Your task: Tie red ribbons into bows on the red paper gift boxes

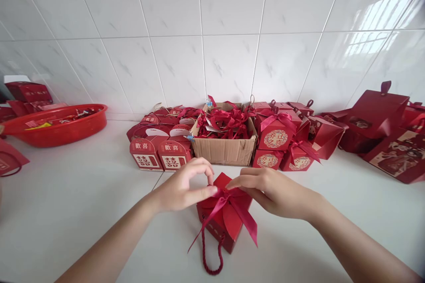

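Observation:
A small red gift box stands on the white surface in front of me, with a red cord handle hanging at its near side. A red satin ribbon crosses its top, tails trailing down. My left hand pinches the ribbon at the box's top left, thumb and fingers closed in a ring. My right hand pinches the ribbon from the right, fingertips together at the knot.
A cardboard box full of red ribbons sits behind. Red arch-shaped boxes stand to its left, tied red gift boxes to its right. A red plastic basin is at far left, larger red bags at far right. White tiled wall behind.

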Demonstrator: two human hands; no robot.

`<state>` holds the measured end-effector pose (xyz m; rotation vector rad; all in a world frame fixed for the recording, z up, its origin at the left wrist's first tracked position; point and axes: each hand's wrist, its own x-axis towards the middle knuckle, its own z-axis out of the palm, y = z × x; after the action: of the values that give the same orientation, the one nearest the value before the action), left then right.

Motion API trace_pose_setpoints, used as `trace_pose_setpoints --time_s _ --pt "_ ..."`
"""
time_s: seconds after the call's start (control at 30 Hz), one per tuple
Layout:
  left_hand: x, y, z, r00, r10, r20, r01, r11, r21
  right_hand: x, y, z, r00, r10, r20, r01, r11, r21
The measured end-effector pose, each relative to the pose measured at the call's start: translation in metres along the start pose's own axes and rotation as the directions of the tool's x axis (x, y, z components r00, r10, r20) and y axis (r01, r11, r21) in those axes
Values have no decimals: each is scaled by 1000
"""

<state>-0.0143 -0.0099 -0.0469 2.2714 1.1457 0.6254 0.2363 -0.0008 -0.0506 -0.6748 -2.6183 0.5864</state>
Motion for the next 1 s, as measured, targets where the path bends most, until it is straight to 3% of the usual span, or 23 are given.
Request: trace_pose_setpoints --time_s 0.1,0.27,0.47,0.67,0.83,1.0 --pt "3 -8 4 996 11 89 -7 999 -48 -1 1 -1 1000 5 20 -5 1000 -13" --pt "2 -15 12 996 -36 85 53 978 -201 -1 3 -2 999 -19 43 19 1000 -4" --pt "4 -17 29 997 -78 -20 65 924 -378 0 5 2 992 14 122 -7 998 -56" --pt "1 -17 38 991 -95 -91 55 925 -377 -1 2 1 983 -7 183 7 1000 -2" --pt "0 -7 41 981 -104 -164 41 937 -347 0 1 -1 993 -9 116 6 1000 28" --pt "1 4 46 969 -163 -187 73 907 -415 -1 0 -2 996 85 38 -87 994 59"
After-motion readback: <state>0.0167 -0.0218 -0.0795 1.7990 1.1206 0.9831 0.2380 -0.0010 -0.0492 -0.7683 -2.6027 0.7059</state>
